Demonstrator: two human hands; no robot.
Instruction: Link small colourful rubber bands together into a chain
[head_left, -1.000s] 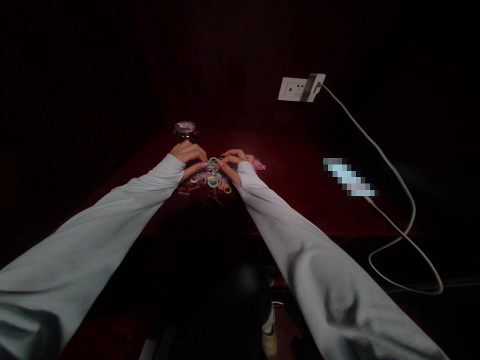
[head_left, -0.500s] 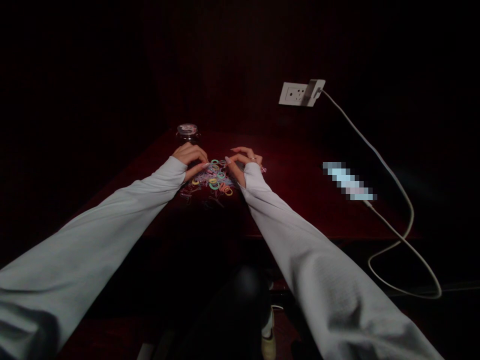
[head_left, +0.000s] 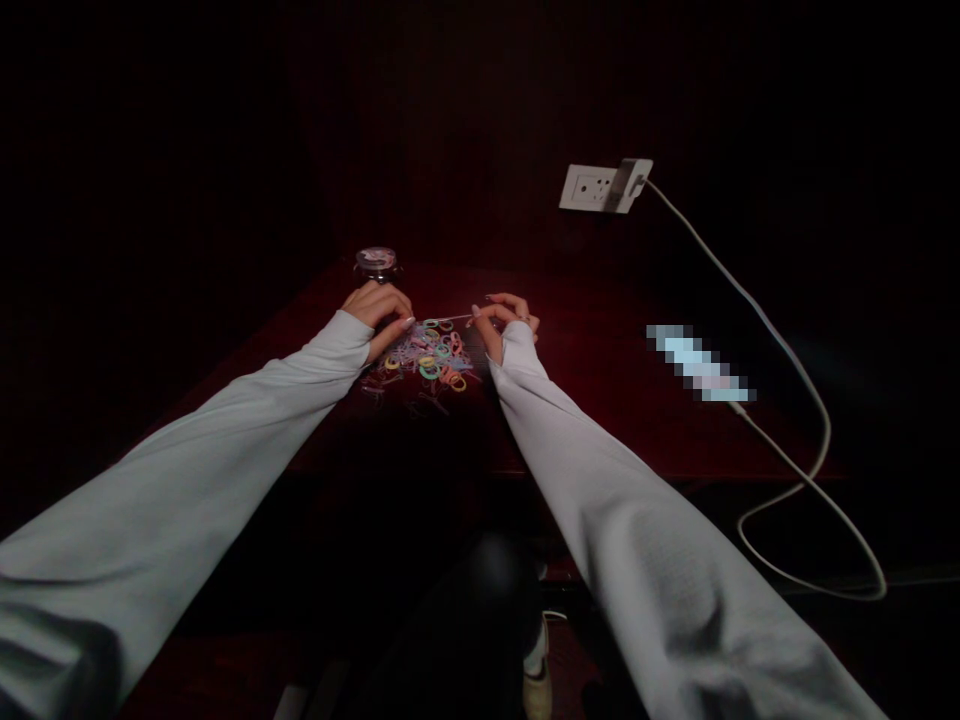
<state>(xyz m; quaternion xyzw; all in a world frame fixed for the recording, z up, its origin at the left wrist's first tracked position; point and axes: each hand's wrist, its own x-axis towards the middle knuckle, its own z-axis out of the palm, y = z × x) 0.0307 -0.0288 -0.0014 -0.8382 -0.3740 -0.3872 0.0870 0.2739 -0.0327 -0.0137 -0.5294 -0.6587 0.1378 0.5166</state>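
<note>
From the head camera, both arms reach out in pale sleeves across a dark red table (head_left: 600,400), and the hands meet far out on it. Between them lies a pile of little rings (head_left: 433,360) in pink, green, yellow, orange and lilac, spread loose on the wood. It sits just beside the left hand (head_left: 379,308) on that hand's inner side, and just short of the right hand (head_left: 507,320), whose wrist rests at the pile's edge.

The right hand is curled, thumb and forefinger pressed together, pinching the end of a thin strand (head_left: 452,318). The strand runs taut and nearly level above the far side of the pile, towards the left hand. The left hand is curled too, with its long-nailed fingertips pointing at the rings. It is too dim to tell whether it grips the other end of the strand.

Just behind the left hand stands a small jar (head_left: 375,264) with its lid on. What is in it is lost in the dark.

Well off to the right, a socket (head_left: 586,187) on the wall carries a plug (head_left: 630,182). A white cable (head_left: 795,380) loops down from the plug to a pale flat thing (head_left: 701,364) lying on the table, which is blurred out.
</note>
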